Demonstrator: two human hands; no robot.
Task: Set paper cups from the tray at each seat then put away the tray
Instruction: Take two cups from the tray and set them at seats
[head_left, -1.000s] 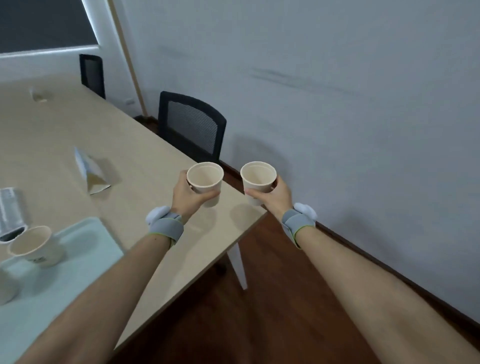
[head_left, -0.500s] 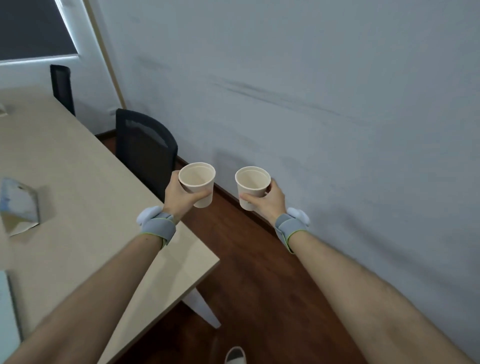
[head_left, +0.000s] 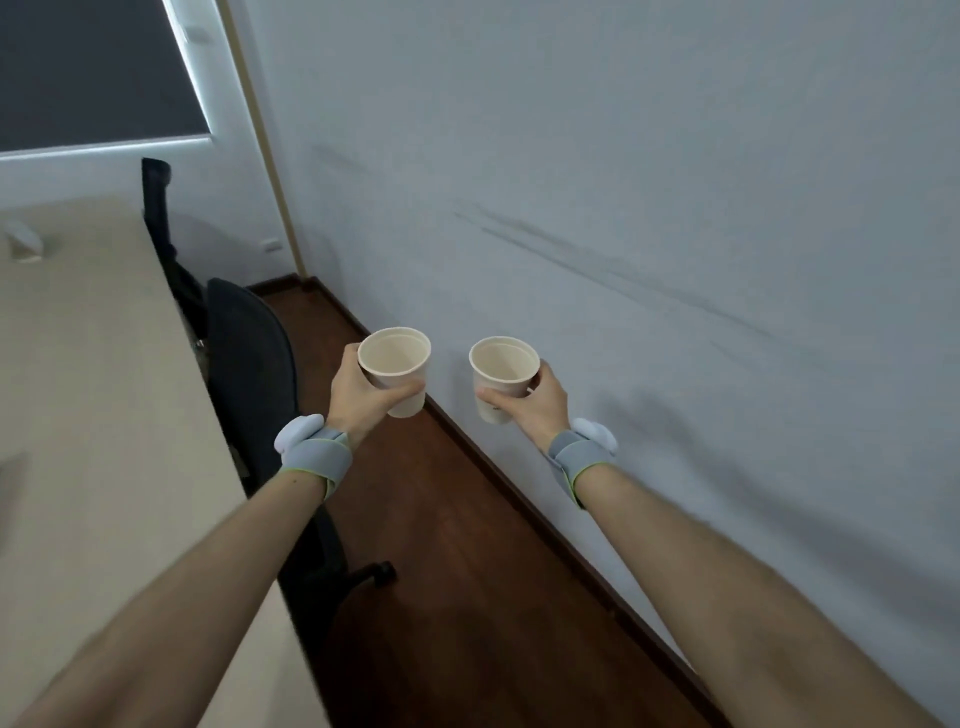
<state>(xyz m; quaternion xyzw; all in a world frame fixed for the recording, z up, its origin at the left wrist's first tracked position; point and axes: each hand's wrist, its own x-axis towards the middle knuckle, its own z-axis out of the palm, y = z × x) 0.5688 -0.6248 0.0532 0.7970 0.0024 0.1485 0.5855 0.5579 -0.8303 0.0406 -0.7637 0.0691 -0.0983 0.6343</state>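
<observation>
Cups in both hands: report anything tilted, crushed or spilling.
Nothing stands out. The left cup in the left hand and the right cup in the right hand are upright, round-rimmed and look empty.

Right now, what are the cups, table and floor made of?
Cups: matte cream paper, by the rolled rims. Table: pale wood-look top, likely laminate, smooth and even. Floor: dark reddish wood or wood-look planks, slight sheen.
</observation>
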